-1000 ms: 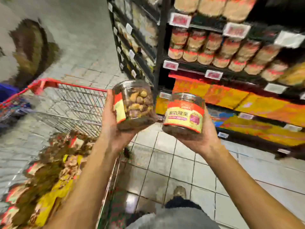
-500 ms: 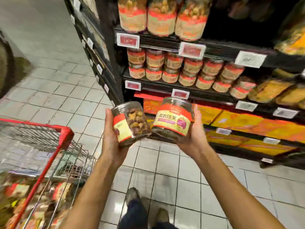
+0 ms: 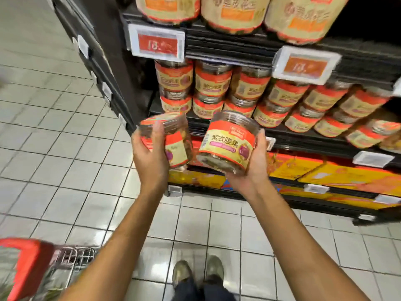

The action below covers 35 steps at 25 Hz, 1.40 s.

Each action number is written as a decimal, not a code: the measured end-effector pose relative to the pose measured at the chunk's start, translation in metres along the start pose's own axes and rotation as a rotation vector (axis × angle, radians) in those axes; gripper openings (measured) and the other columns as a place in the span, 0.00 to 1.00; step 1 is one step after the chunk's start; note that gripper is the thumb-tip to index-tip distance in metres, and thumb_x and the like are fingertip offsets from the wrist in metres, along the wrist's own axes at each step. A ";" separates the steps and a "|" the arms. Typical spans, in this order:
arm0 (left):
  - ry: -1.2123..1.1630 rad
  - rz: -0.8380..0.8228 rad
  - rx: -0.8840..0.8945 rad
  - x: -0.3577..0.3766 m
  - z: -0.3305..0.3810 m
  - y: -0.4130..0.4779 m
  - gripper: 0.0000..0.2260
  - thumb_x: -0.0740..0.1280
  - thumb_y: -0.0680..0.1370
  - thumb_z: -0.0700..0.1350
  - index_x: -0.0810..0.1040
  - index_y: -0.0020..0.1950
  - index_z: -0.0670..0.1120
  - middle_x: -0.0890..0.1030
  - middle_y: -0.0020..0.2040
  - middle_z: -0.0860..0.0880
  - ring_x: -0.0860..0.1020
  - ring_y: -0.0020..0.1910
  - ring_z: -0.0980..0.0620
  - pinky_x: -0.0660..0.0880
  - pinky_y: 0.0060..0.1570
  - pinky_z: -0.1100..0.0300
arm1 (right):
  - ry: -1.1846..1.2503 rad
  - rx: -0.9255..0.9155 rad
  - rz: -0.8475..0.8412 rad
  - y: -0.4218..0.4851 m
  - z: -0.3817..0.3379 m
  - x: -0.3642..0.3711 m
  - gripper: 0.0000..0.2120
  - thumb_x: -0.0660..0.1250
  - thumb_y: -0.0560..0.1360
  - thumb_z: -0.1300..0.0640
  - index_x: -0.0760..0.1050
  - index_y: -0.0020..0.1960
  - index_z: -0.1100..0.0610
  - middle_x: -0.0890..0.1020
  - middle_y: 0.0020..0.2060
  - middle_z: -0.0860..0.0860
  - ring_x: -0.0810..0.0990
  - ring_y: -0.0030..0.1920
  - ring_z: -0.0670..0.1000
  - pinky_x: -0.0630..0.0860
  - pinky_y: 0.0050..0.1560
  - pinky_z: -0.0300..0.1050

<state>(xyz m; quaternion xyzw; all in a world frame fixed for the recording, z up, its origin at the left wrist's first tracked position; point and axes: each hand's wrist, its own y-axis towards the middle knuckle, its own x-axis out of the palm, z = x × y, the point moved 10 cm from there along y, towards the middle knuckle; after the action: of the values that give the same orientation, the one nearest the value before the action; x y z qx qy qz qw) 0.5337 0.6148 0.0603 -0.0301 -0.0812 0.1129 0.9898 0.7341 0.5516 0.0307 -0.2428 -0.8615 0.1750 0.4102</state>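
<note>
Two hands | left jar (image 3: 167,141) tilted | right jar (image 3: 227,142) label-forward

The person wears dark blue trousers (image 3: 201,290) and scuffed olive-grey rounded-toe shoes (image 3: 182,271). The left hand (image 3: 149,157), the right hand (image 3: 251,168) and both forearms (image 3: 121,242) are bare.

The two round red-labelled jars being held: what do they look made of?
The round red-labelled jar in the left hand and the matching round jar in the right hand look like clear glossy plastic, possibly glass: contents show through their walls.
</note>
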 end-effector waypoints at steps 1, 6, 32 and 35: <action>0.016 0.011 0.072 0.006 -0.002 0.015 0.28 0.65 0.68 0.65 0.72 0.56 0.44 0.81 0.50 0.46 0.81 0.48 0.52 0.77 0.47 0.55 | -0.003 -0.016 0.000 0.016 0.000 0.001 0.29 0.47 0.77 0.34 0.77 0.54 0.52 0.86 0.38 0.51 0.85 0.40 0.51 0.82 0.43 0.46; 0.178 0.132 0.344 0.035 -0.017 0.070 0.38 0.65 0.68 0.63 0.64 0.67 0.38 0.74 0.61 0.44 0.75 0.60 0.50 0.73 0.60 0.53 | -0.031 -0.028 -0.014 0.069 0.013 -0.012 0.29 0.50 0.76 0.35 0.83 0.46 0.52 0.86 0.39 0.51 0.85 0.40 0.51 0.81 0.37 0.46; 0.100 -0.230 0.193 0.055 -0.018 0.015 0.22 0.68 0.64 0.60 0.73 0.54 0.52 0.82 0.46 0.59 0.81 0.47 0.60 0.77 0.48 0.61 | -0.513 -0.355 -0.359 0.046 0.009 0.063 0.29 0.43 0.76 0.38 0.78 0.57 0.50 0.83 0.53 0.45 0.80 0.56 0.43 0.77 0.48 0.34; 0.011 -0.163 0.236 0.048 -0.009 0.018 0.24 0.67 0.66 0.59 0.73 0.57 0.48 0.82 0.48 0.56 0.80 0.48 0.59 0.75 0.48 0.61 | -0.675 -0.650 -0.168 0.013 -0.013 0.042 0.23 0.49 0.77 0.41 0.77 0.55 0.52 0.82 0.53 0.49 0.79 0.57 0.47 0.76 0.55 0.42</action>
<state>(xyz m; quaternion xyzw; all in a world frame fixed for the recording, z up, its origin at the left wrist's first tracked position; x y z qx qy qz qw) 0.5778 0.6426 0.0577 0.0923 -0.0642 0.0409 0.9928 0.7248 0.5870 0.0577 -0.2176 -0.9734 -0.0680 0.0228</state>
